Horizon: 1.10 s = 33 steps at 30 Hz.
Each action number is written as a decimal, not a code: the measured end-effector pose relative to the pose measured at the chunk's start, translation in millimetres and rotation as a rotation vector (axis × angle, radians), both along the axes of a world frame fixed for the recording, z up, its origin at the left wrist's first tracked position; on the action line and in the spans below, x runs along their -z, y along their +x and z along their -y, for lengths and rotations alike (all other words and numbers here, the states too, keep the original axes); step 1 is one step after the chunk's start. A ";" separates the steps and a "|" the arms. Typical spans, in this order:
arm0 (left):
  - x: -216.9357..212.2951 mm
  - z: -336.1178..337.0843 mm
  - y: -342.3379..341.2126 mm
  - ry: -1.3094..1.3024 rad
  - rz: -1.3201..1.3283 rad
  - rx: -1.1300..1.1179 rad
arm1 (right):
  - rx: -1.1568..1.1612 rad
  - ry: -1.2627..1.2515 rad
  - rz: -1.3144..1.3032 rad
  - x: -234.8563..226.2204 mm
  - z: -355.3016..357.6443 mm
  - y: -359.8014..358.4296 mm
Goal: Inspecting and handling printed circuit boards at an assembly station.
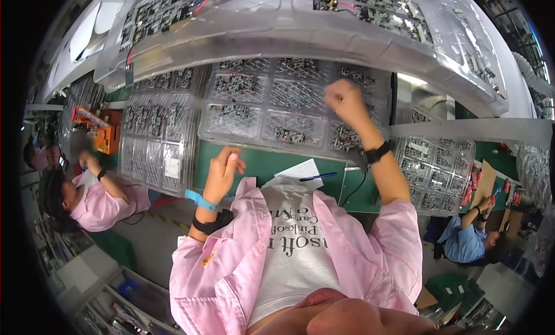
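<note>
The right hand point(346, 99) curls above the divided tray point(222, 129), its hold unclear. The left hand point(224, 167), empty, half-open, hovers over the tabletop point(263, 165)

Circuit boards point(291, 135) are held in the middle compartment tray point(265, 121), flanked by left trays point(132, 155) and right trays point(426, 187); before it, paper point(298, 170) is overlain by a pen point(318, 177).

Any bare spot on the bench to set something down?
Best: the green bench between the left hand, the front edge of the middle tray and the paper. A smaller patch lies right of the pen, but a cable crosses it. Crowded: the middle tray, with boards and the right hand above it.
</note>
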State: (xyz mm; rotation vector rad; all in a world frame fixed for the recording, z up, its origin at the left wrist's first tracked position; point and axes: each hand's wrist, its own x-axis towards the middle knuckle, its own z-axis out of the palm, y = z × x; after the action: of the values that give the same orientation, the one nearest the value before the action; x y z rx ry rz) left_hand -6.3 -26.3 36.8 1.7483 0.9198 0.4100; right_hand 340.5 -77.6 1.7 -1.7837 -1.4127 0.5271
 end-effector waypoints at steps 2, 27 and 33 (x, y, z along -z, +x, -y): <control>-3.6 -4.3 13.1 -0.006 0.001 0.023 | 0.266 -0.001 0.197 9.4 -20.9 84.5; -39.1 42.5 9.7 -0.025 0.552 0.023 | -0.019 0.053 -1.181 -98.7 43.6 -137.1; -67.1 51.2 -10.9 -0.025 0.699 0.107 | -0.252 0.093 -1.301 -118.4 68.8 -197.8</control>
State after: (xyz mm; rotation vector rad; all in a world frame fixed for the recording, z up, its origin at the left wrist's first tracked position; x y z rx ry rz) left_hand -17.3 -77.5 104.0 1.4596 0.3255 0.8625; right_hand 142.7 -146.4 120.1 -0.7858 -0.6645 1.3843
